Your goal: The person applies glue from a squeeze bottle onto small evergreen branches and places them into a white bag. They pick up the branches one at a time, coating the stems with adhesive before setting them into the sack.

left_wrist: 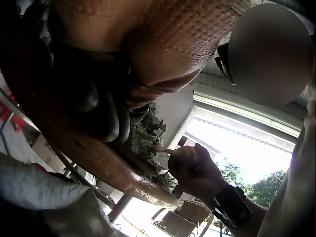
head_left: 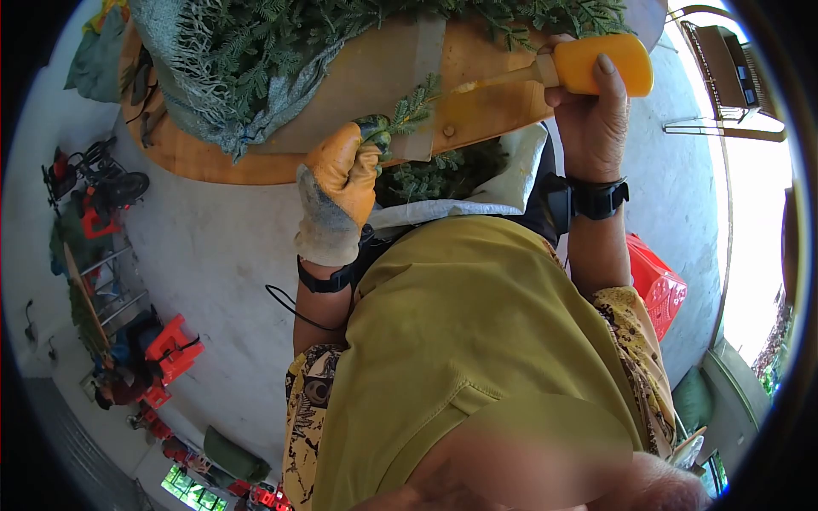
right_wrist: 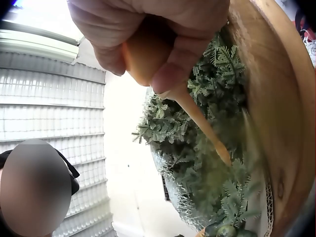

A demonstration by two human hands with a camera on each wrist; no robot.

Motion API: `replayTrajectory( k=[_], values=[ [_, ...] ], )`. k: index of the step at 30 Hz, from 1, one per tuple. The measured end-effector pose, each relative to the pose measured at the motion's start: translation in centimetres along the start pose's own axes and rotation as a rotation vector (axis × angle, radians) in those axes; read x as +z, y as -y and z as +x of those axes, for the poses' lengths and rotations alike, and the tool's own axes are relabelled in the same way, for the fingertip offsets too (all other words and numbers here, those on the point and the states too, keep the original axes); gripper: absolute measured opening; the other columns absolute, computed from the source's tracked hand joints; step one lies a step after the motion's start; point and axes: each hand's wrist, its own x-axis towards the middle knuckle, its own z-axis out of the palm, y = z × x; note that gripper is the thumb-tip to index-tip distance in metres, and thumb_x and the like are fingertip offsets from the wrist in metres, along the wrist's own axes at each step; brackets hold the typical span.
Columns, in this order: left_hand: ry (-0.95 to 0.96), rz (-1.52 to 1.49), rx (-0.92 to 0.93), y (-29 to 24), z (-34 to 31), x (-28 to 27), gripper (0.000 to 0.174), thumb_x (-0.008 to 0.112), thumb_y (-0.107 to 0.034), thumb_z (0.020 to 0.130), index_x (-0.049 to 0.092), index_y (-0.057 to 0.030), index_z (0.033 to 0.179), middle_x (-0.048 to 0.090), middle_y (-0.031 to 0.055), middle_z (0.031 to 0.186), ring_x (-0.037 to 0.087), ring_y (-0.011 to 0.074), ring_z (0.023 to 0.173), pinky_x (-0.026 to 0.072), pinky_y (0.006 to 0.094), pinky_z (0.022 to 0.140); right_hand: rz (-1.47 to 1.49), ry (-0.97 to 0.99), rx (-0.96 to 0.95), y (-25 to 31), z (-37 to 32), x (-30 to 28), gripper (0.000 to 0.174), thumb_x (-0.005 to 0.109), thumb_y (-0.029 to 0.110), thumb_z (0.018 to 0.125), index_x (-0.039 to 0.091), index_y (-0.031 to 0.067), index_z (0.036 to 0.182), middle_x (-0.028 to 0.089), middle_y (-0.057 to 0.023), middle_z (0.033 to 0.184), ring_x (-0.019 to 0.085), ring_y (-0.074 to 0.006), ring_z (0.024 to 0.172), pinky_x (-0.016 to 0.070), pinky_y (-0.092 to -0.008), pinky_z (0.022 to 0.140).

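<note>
In the head view my left hand point(head_left: 335, 187) wears an orange and grey glove with dark fingertips. It pinches the base of a small green fir sprig point(head_left: 412, 108), whose needles point up and right. My bare right hand point(head_left: 590, 128) grips a yellow squeeze bottle point(head_left: 629, 64), lying nearly level. The bottle's long nozzle point(head_left: 498, 79) points left, its tip close to the end of the sprig. From the right wrist, the nozzle point(right_wrist: 200, 118) slants down toward the sprig point(right_wrist: 234, 200), with fingers and thumb curled round the bottle point(right_wrist: 148, 57).
A wooden table point(head_left: 226, 172) spans the top, bearing a woven sack point(head_left: 175, 106) and heaped fir greenery point(head_left: 264, 64). Below its edge, a white sack point(head_left: 530, 166) holds more sprigs. A red stool point(head_left: 658, 285) stands at right; other red stools point(head_left: 175, 349) and a motorbike point(head_left: 106, 175) are at left.
</note>
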Motion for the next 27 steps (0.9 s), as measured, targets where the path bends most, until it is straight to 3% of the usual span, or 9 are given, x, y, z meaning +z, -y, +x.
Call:
replayTrajectory(
  k=[10,17,24,26,27],
  values=[
    [-0.020,0.028,0.054,0.5,0.0,0.1,0.031,0.060,-0.027,0.094,0.055,0.0029,0.087,0.061,0.0076,0.074,0.058,0.0109,0.069,0.0491,0.0274,0.064,0.101,0.035,0.009,0.9,0.0,-0.6,0.044,0.057,0.031,0.092,0.049,-0.0033,0.118,0.059,-0.0236,0.114,0.060,-0.0251,0.092,0.0478,-0.0262,0.058],
    [-0.015,0.029,0.067,0.6,0.1,0.1,0.035,0.059,-0.030,0.094,0.051,0.0028,0.083,0.059,0.0078,0.072,0.055,0.0094,0.069,0.0485,0.0268,0.063,0.046,0.034,0.025,0.5,0.0,-0.4,0.044,0.059,0.032,0.091,0.051,-0.0032,0.116,0.060,-0.0218,0.113,0.060,-0.0252,0.094,0.0473,-0.0260,0.060],
    [-0.030,0.024,0.049,0.4,0.1,0.2,0.023,0.059,-0.016,0.091,0.049,0.0022,0.081,0.058,0.0079,0.071,0.055,0.0096,0.068,0.0479,0.0266,0.062,0.025,-0.003,0.003,0.1,0.3,-1.3,0.043,0.059,0.031,0.091,0.051,-0.0018,0.117,0.061,-0.0210,0.113,0.060,-0.0251,0.095,0.0473,-0.0265,0.060],
    [-0.031,0.028,0.049,0.5,0.1,0.0,0.021,0.059,-0.013,0.091,0.049,0.0022,0.081,0.058,0.0079,0.071,0.054,0.0096,0.068,0.0479,0.0267,0.062,0.151,-0.039,-0.008,0.2,0.4,-1.6,0.032,0.060,0.020,0.090,0.052,-0.0005,0.114,0.065,-0.0210,0.105,0.064,-0.0269,0.090,0.0526,-0.0318,0.056],
    [-0.008,0.044,0.040,0.6,0.0,-0.1,0.013,0.057,-0.011,0.091,0.056,0.0025,0.092,0.061,0.0059,0.076,0.055,0.0087,0.071,0.0481,0.0258,0.065,0.151,-0.038,-0.008,0.3,0.4,-1.7,0.032,0.060,0.020,0.090,0.052,-0.0005,0.114,0.065,-0.0210,0.105,0.064,-0.0269,0.090,0.0526,-0.0318,0.056]
  ],
)
